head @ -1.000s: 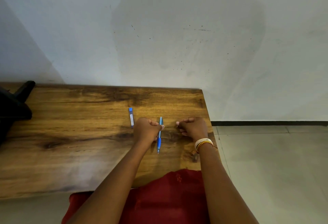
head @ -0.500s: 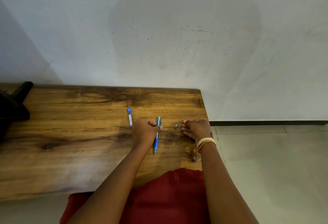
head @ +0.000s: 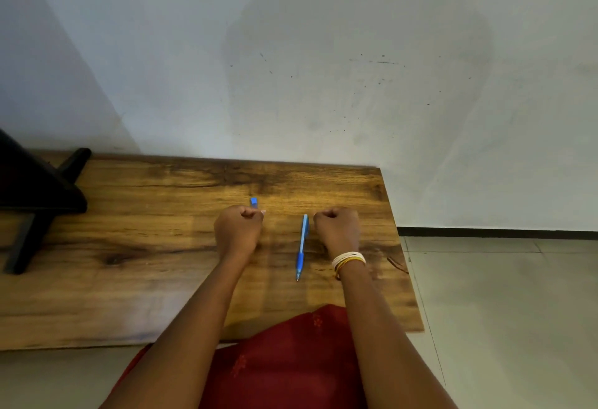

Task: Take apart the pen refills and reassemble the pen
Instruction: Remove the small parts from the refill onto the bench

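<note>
- Head view: the blue pen [head: 301, 246] lies free on the wooden table [head: 129, 279], between the two hands, tip toward the person.
- The left hand [head: 238, 232] is curled into a fist over a small blue piece [head: 254, 202]; whether it grips it, I cannot tell.
- The right hand [head: 338, 230] is fisted just beside the pen; anything inside is hidden.

pen [head: 302, 244]: light blue barrel, darker blue grip | small piece [head: 254, 202]: blue | table [head: 129, 263]: brown wood grain, dark streaks | garment [head: 284, 360]: red, faint floral motifs | bangles [head: 348, 259]: white, yellow | wall [head: 323, 52]: pale grey, dark specks
</note>
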